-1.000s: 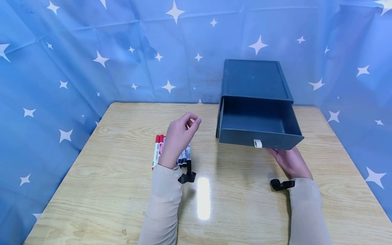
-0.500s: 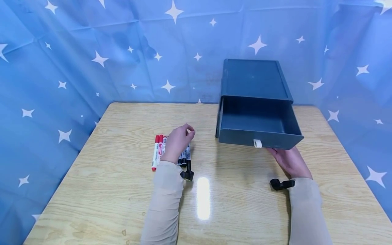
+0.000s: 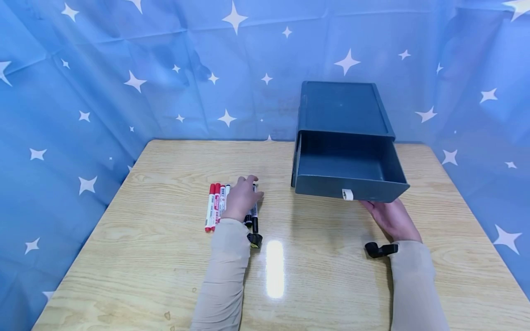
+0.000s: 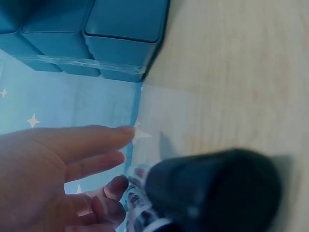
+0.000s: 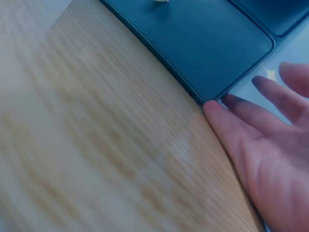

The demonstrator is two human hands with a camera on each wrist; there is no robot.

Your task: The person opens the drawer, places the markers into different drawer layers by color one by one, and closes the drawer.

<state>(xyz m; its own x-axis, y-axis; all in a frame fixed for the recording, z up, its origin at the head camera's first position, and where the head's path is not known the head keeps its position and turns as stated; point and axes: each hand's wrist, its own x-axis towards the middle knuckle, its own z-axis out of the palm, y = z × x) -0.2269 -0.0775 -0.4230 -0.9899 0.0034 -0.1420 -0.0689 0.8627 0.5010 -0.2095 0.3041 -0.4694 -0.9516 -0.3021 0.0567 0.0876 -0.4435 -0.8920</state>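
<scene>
The left hand (image 3: 241,200), fingers loosely spread, is above a row of slim, white-barrelled markers (image 3: 210,208) on the glossy, wood-grained table (image 3: 124,257). The right hand (image 3: 393,219), fingers extended and apart, is at a lower corner of the smooth, boxy blue cabinet (image 3: 343,108); its rectangular drawer (image 3: 319,185) juts out.

A screened work station, apparently a staged recording corner; the room beyond is hidden.
Blue star-printed cloth (image 3: 165,50), visibly creased, hangs behind and along both sides of a wood-grained bench (image 3: 124,266). An elongated patch of reflected light (image 3: 275,269) lies on the bench's glossy top. Small black wrist-worn devices (image 3: 381,250) project at the beige sleeve cuffs (image 3: 410,257), consistent with body-mounted recording equipment.
</scene>
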